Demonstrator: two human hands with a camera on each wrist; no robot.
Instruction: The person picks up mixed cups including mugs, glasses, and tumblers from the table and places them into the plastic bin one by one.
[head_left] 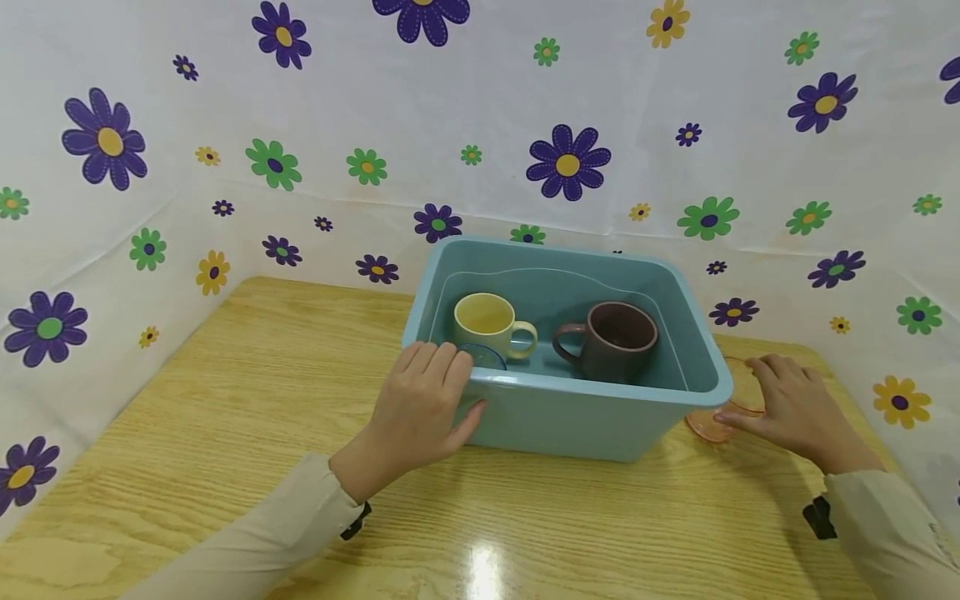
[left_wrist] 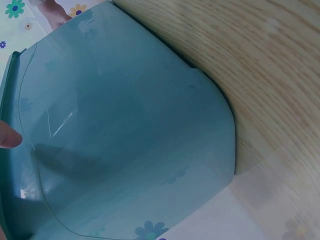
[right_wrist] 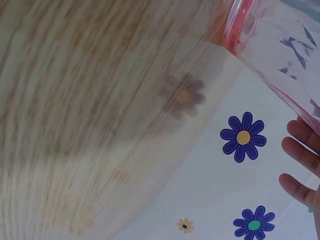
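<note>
My left hand (head_left: 422,407) grips the near rim of a teal plastic bin (head_left: 562,421), fingers over the edge and thumb against the outer wall. A yellow mug (head_left: 483,331), a dark brown mug (head_left: 611,354) and a blue-rimmed clear glass (head_left: 486,358) are in the bin; its front wall hides their lower parts. Beside the bin's right end, a pink clear glass (head_left: 705,427) stands on the table. Around its rim is my right hand (head_left: 798,408), fingers spread along the far side and thumb stretched along the near side. Firm contact is unclear.
The bin stands on a wood-grain table (head_left: 300,367). Behind and at both sides hangs a white cloth (head_left: 480,100) printed with flowers. The pink glass sits between the bin and the table's right edge. A dark strap shows at each wrist.
</note>
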